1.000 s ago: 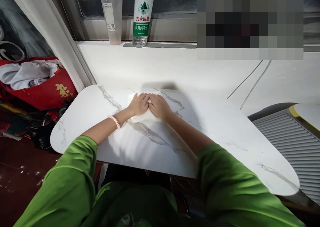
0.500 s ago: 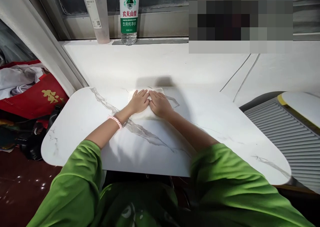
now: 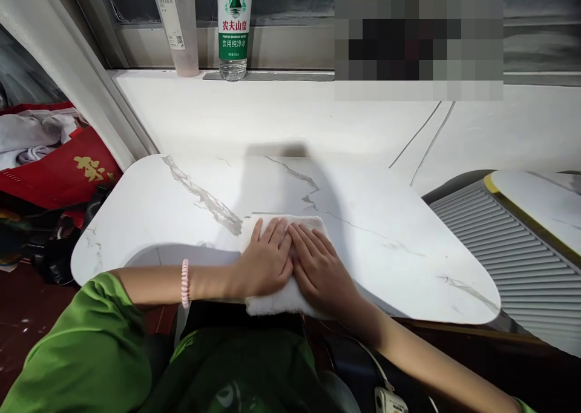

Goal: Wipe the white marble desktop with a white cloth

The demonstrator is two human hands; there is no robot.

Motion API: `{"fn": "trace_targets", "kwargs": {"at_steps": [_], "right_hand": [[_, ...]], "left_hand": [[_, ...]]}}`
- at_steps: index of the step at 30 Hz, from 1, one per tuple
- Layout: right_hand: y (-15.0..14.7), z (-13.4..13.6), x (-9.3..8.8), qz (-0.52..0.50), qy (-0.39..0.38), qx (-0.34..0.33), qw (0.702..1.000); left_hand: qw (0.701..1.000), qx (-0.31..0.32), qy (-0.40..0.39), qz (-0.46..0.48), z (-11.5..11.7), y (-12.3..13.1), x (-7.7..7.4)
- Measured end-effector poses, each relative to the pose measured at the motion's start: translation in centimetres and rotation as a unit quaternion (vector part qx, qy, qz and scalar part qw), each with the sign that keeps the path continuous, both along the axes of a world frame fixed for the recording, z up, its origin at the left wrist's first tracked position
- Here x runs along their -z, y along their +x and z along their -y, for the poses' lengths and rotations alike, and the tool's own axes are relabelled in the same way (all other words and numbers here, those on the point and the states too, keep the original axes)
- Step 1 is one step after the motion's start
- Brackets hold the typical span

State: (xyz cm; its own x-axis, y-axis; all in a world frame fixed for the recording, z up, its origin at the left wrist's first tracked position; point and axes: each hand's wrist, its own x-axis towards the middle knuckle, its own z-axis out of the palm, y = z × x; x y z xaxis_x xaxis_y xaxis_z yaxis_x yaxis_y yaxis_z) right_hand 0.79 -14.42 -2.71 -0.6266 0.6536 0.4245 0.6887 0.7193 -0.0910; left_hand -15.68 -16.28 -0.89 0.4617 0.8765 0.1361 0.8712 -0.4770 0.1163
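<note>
A folded white cloth [image 3: 284, 301] lies at the front edge of the white marble-patterned table [image 3: 385, 219], part of it hanging over the edge. My left hand [image 3: 267, 258] rests flat on the cloth, fingers stretched out and pointing away from me. Beside it, touching, my right hand [image 3: 320, 267] also presses flat on the cloth with fingers extended. Both palms face down, and the middle of the cloth is hidden under them. A pink coiled band [image 3: 184, 283] circles my left wrist.
On the ledge behind the table stand a water bottle [image 3: 233, 31] and a translucent tall cup [image 3: 181, 43]. A red bag [image 3: 86, 165] with clothes is at the left, next to a curtain [image 3: 77, 56]. A ribbed grey panel [image 3: 494, 243] lies right of the table.
Both hands have slid the cloth from the back of the table toward me, to its front edge. My elbows have bent outward, and the view has shifted slightly.
</note>
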Motion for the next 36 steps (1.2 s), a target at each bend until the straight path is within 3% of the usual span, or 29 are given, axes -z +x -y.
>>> {"fn": "trace_targets", "kwargs": {"at_steps": [2, 5, 9, 15, 18, 21, 24, 27, 32, 36], "right_hand": [[-0.1, -0.5, -0.2, -0.001, -0.019, 0.004, 1.000], [-0.6, -3.5, -0.5, 0.009, -0.057, 0.018, 0.998], [-2.3, -9.9, -0.9, 0.030, -0.093, 0.049, 0.994], [-4.8, -19.9, -0.8, -0.011, -0.083, 0.029, 0.996], [-5.1, -22.9, -0.5, -0.048, -0.081, 0.012, 0.996], [-5.2, -23.9, -0.3, -0.062, -0.078, 0.022, 0.995], [-4.9, -23.0, -0.4, -0.054, -0.077, 0.038, 0.995], [-3.7, -20.3, -0.4, -0.032, -0.067, 0.044, 0.996], [0.2, -11.2, -0.3, -0.001, -0.024, 0.005, 1.000], [3.0, -3.4, -0.6, 0.002, 0.010, -0.034, 0.999]], "left_hand": [[1.000, 0.000, 0.001, -0.003, -0.4, 0.0, 0.0], [1.000, -0.008, -0.002, -0.004, -3.1, -0.1, 0.0], [0.999, -0.037, -0.006, 0.003, -9.4, -1.0, 0.0], [0.997, -0.078, 0.007, 0.010, -18.1, -2.2, -0.4], [0.992, -0.125, 0.022, 0.014, -20.0, -1.9, -0.6], [0.989, -0.146, 0.025, 0.004, -20.5, -1.4, -0.6], [0.989, -0.144, 0.017, -0.003, -20.1, -1.1, -0.6], [0.991, -0.134, 0.007, 0.000, -18.1, -0.5, -0.6], [0.997, -0.080, 0.004, -0.022, -9.9, 1.6, -0.7], [0.997, 0.040, -0.012, -0.058, -3.1, 2.9, -1.2]]}}
